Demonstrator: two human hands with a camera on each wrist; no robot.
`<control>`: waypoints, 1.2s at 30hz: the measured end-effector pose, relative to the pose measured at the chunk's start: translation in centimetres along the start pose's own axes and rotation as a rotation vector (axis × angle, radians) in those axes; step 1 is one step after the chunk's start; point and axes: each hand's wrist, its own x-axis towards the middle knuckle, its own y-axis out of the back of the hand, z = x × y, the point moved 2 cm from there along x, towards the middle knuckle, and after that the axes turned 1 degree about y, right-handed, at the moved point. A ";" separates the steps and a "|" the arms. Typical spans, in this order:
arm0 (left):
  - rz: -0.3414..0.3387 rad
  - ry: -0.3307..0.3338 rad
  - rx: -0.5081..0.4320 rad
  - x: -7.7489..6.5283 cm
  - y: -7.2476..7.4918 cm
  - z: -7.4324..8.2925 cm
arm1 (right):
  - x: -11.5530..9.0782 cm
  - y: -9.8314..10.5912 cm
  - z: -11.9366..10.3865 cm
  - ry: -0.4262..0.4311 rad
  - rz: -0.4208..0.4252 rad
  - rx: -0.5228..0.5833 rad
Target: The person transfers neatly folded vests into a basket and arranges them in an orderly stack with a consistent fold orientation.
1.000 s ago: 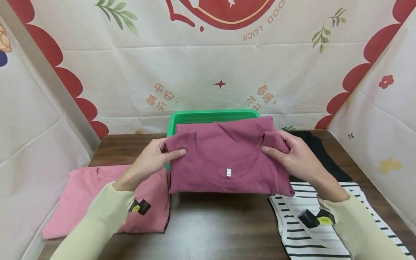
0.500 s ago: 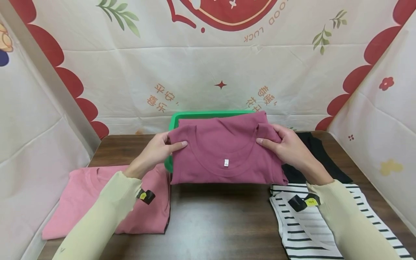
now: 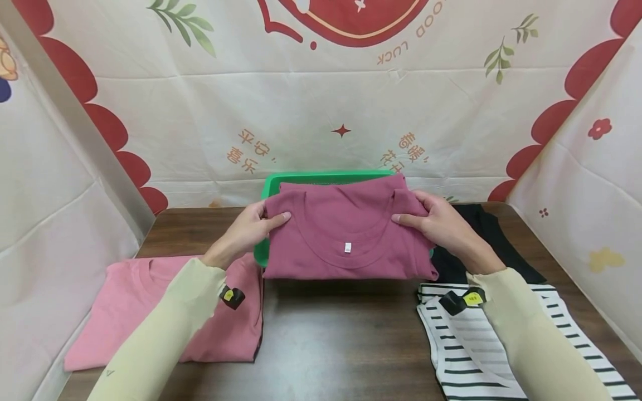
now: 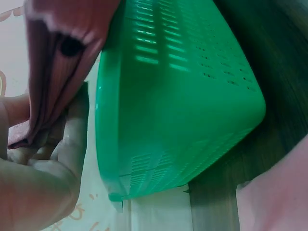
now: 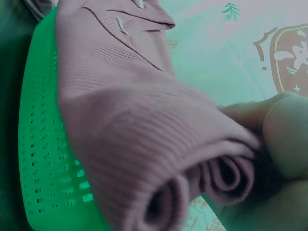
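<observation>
A folded mauve T-shirt (image 3: 346,256), neckline and small white label facing up, is held over the green basket (image 3: 264,253). My left hand (image 3: 246,231) pinches its left shoulder, thumb on top. On the other side, my right hand (image 3: 443,225) grips the right shoulder the same way. In the left wrist view, the shirt's folded layers (image 4: 72,29) hang beside the basket's rim, and the left fingers (image 4: 74,139) lie under them. Rolled side folds of the shirt (image 5: 130,120) show in the right wrist view. The shirt hides most of the basket's inside.
A folded pink shirt (image 3: 225,334) lies on the brown table (image 3: 331,345) at the left. To the right are a black folded garment (image 3: 501,250) and a white garment with black stripes (image 3: 466,356). A printed cloth (image 3: 321,100) hangs behind the basket.
Both hands have moved the mauve shirt away from the body, farther over the basket. The right hand has also shifted left. The grip stays the same.
</observation>
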 end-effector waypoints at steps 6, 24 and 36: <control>-0.013 -0.029 -0.028 0.5 -0.4 -0.2 | 0.4 0.0 0.5 0.039 -0.102 0.094; 0.056 0.035 -0.042 2.2 -0.6 -0.9 | 3.3 -0.5 2.1 -0.035 -0.070 0.041; 0.086 0.047 -0.082 3.2 -0.5 -1.1 | 4.5 -0.6 2.6 -0.026 -0.029 -0.002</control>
